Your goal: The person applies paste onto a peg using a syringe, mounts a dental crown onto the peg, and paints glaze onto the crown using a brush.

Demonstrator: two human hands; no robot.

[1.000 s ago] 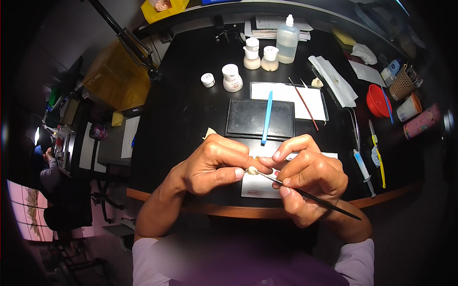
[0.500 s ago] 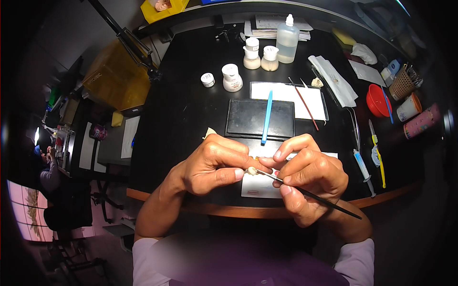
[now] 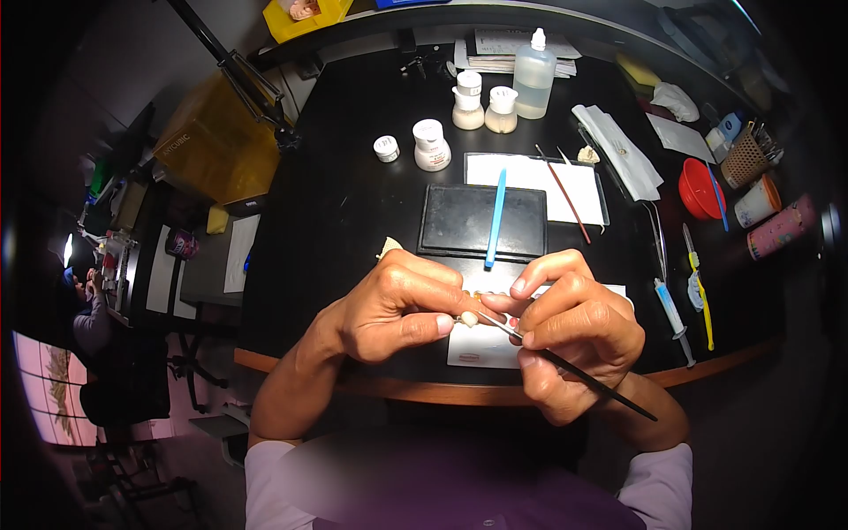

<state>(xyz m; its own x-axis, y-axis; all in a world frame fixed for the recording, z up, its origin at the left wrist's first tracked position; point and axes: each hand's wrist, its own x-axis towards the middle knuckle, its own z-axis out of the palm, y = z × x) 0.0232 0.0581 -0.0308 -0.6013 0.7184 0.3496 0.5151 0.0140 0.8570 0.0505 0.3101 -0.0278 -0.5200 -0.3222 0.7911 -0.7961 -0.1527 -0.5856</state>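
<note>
Between the thumb and fingers of my left hand point(image 3: 393, 305) sits a small cream dental crown point(image 3: 470, 318), at the thumb tip; a thin holder seems to run from it under the fingers. My right hand point(image 3: 579, 331) pinches a slim brush point(image 3: 602, 389) with a black handle and a silvery front end. Its tip points left toward the crown; in this frame I see a small gap. Below both hands lies a white sheet or palette point(image 3: 477, 350), partly covered by them. A beige piece point(image 3: 389, 247) shows behind my left hand.
Ahead are a black flat case point(image 3: 450, 221) bearing a blue stick point(image 3: 496, 216), a white pad point(image 3: 579, 194) with a red brush point(image 3: 565, 196), powder jars point(image 3: 431, 148) and a clear bottle point(image 3: 533, 84). A syringe point(image 3: 673, 318) and yellow toothbrush point(image 3: 702, 296) lie right. Another person point(image 3: 88, 309) sits far left.
The brush has drawn back slightly from the crown, its handle end shifting left and down. The crown looks turned a little in my left hand and sits slightly lower.
</note>
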